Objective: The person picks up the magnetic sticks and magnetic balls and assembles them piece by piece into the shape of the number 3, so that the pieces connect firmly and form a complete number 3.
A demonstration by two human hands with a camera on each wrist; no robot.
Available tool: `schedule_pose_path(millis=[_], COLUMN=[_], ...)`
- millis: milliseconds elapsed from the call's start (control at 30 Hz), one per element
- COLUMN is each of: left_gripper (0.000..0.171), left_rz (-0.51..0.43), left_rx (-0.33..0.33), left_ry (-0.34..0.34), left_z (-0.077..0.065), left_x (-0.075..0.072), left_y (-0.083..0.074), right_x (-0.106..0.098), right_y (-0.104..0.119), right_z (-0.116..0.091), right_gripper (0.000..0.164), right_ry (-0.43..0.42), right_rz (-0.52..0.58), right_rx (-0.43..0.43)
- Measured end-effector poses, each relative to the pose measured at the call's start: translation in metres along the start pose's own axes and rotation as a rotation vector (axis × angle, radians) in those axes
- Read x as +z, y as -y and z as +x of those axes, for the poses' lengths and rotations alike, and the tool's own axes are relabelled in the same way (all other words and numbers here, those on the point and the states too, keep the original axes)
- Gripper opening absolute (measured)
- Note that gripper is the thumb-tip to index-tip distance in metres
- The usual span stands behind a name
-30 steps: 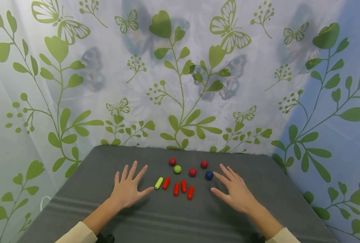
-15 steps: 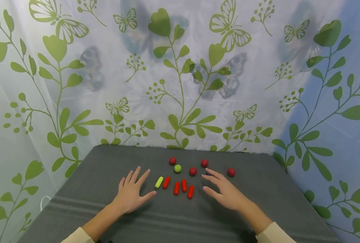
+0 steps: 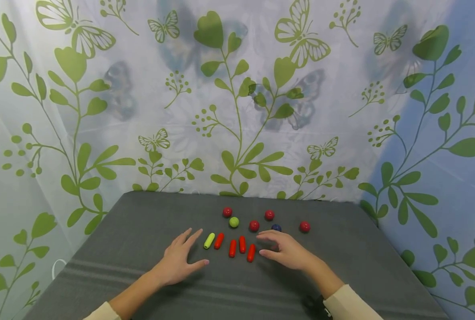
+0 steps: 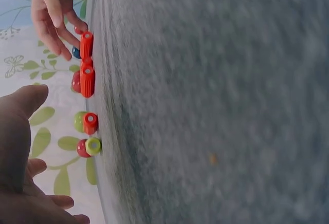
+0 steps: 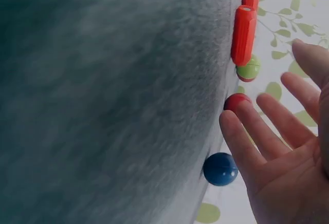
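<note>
My left hand hovers above the table with fingers spread, holding nothing, just left of a yellow-green ribbed stick. Right of that stick lie several red ribbed sticks in a loose row. My right hand is also in the air and holds nothing; its fingertips are close to the rightmost red stick. Behind its fingers, a blue ball is partly hidden in the head view. In the right wrist view, the blue ball shows beside my little finger, with the fingers relaxed.
Behind the sticks are a green ball and several red balls, one of them a red ball farther right. All lie on a dark grey cloth-covered table. A leaf-and-butterfly curtain stands at its back and sides.
My right hand has moved left toward the sticks, uncovering the red ball at the far right. My left hand has come slightly nearer to me and its fingers are less spread.
</note>
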State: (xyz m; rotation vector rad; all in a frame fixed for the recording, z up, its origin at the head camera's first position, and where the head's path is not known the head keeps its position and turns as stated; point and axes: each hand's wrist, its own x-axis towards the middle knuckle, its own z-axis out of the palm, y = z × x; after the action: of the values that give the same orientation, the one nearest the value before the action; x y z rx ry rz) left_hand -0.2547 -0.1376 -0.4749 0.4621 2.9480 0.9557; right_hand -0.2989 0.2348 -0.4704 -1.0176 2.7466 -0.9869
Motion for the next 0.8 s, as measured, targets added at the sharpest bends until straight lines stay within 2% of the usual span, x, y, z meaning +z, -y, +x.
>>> schedule_pose_path(millis=[133, 367, 600, 800], left_gripper=[0.085, 0.08, 0.073, 0.068], left_rz=[-0.063, -0.105, -0.188, -0.269], left_rx=[0.005, -0.013, -0.007, 0.004], left_ry=[0.017, -0.011, -0.033, -0.023], left_z=[0.0, -0.003, -0.008, -0.013], left_x=[0.002, 0.006, 0.013, 0.021], left_y=[-0.002, -0.008, -0.016, -0.024], right_x=[0.0, 0.002, 0.009, 0.011], right_y=[-0.001, -0.003, -0.009, -0.011], right_z=[0.007, 0.019, 0.032, 0.039], right_gripper=[0.047, 0.039, 0.033, 0.031], right_ry=[0.05, 0.096, 0.109, 0.12], right_rz=[0.065, 0.154, 0.148, 0.133], right_rx=[0.013, 0.039, 0.075, 0.104])
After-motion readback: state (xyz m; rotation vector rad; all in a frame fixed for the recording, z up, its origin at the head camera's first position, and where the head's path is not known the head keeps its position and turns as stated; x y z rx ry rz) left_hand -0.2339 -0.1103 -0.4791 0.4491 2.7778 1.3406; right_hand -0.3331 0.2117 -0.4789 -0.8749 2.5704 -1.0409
